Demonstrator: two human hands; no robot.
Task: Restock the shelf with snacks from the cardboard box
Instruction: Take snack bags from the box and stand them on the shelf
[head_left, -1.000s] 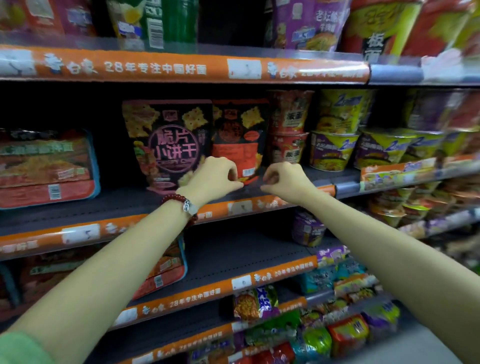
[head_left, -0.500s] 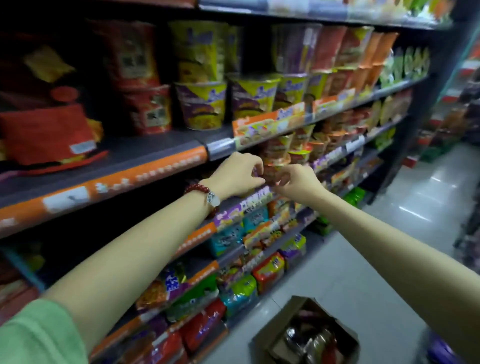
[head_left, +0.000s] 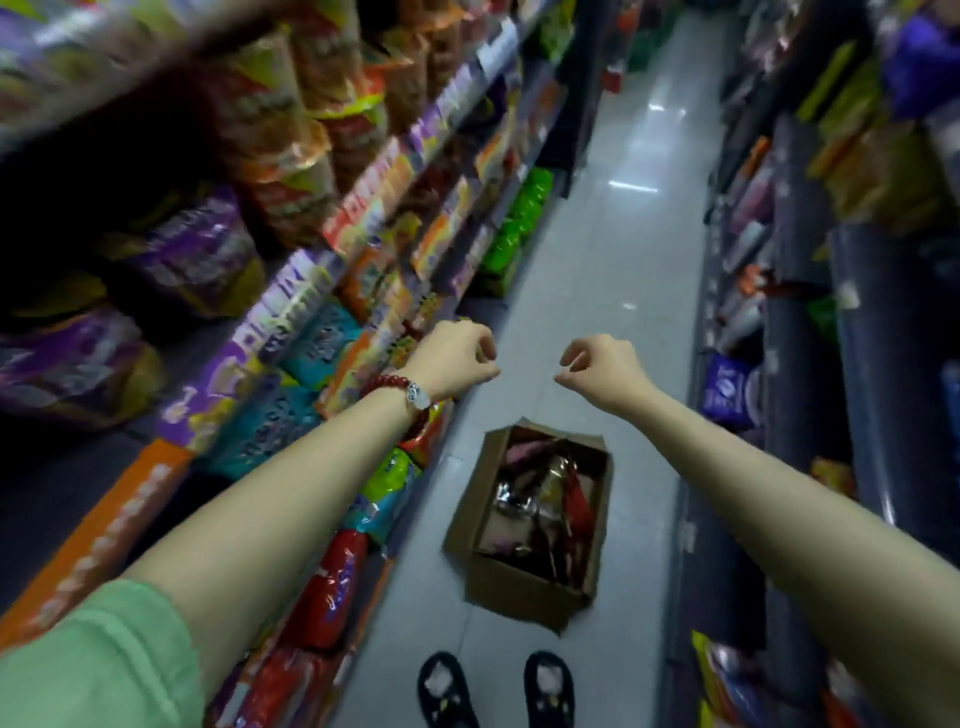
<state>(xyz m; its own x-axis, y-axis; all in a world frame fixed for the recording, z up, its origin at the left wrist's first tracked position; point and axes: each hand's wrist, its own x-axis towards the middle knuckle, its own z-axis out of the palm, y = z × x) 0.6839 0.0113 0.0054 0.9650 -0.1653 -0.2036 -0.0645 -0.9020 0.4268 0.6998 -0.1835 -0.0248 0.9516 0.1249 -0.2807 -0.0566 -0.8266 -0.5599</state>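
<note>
An open cardboard box stands on the aisle floor in front of my feet, with several shiny snack packets inside. The shelf with orange price strips runs along my left, packed with noodle cups and snack bags. My left hand, a red bead bracelet on its wrist, hovers above the box's left side, next to the shelf edge. My right hand hangs level with it, above the box's far right. Both hands are empty, fingers loosely curled with a gap at the thumb.
A grey tiled aisle floor stretches ahead. A second shelf unit with goods lines the right side. My two dark shoes stand just behind the box. Bagged snacks fill the lowest left shelf beside the box.
My view has swung from the shelf down to the aisle floor and the box. Both hands have left the shelf edge, moved apart and loosened, and now hover above the box.
</note>
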